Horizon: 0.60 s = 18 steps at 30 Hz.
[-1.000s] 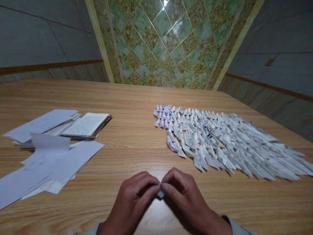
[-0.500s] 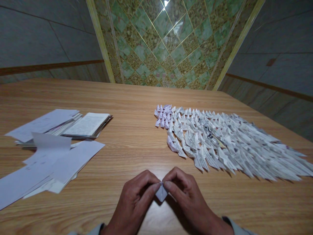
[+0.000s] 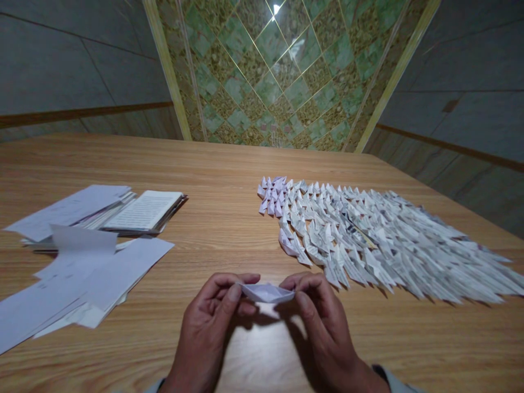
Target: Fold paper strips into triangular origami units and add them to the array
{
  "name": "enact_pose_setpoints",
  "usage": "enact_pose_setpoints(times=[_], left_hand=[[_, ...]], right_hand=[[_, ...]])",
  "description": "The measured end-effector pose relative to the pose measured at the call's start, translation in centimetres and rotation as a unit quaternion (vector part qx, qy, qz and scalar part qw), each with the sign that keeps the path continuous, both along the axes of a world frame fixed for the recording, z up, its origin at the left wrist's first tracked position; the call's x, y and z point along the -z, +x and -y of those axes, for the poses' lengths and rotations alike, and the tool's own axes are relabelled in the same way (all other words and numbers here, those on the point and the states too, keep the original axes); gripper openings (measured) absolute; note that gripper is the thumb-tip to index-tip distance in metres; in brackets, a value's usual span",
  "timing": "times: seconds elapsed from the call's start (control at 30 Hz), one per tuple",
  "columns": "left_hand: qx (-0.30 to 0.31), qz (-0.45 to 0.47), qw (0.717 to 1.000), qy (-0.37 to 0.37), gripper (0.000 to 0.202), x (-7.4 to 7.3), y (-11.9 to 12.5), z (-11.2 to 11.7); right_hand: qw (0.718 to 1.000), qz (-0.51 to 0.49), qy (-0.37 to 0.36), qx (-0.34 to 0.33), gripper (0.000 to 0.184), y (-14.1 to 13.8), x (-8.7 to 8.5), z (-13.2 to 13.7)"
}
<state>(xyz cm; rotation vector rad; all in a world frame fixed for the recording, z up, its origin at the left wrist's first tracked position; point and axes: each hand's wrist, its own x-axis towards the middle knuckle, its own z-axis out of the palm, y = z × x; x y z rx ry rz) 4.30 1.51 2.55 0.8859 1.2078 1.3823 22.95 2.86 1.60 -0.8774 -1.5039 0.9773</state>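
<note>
Between my two hands, a small white paper boat is held level a little above the table. My left hand pinches its left tip between thumb and fingers. The right tip is gripped the same way by my right hand. The boat's long hull faces me, with a low folded peak in its middle. Beyond my right hand, many folded paper boats stand packed in rows, most of printed paper. A cluster of pale lilac boats forms their left end.
On the left of the wooden table lie loose white sheets, one bent upward. Behind them are a stack of papers and a printed pad. A tiled wall rises past the far edge.
The small folded diamond has been pulled open sideways into a boat shape. My hands have moved apart, each keeping hold of one end.
</note>
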Motion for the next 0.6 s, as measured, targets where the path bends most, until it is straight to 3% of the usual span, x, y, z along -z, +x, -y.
enact_pose_setpoints(times=[0.2,0.37,0.6], left_hand=[[0.023,-0.010,0.999,0.035,0.026,1.0,-0.1,0.5],[0.067,0.014,0.997,0.030,0.026,1.6,-0.1,0.6],[0.076,0.086,0.993,0.007,0.027,0.7,0.3,0.1]], right_hand=[[0.977,0.141,0.149,-0.059,0.027,0.0,-1.3,0.0],[0.971,0.168,0.164,-0.039,0.013,-0.2,-1.1,-0.2],[0.976,0.146,0.162,-0.012,0.011,0.1,-1.3,-0.7]])
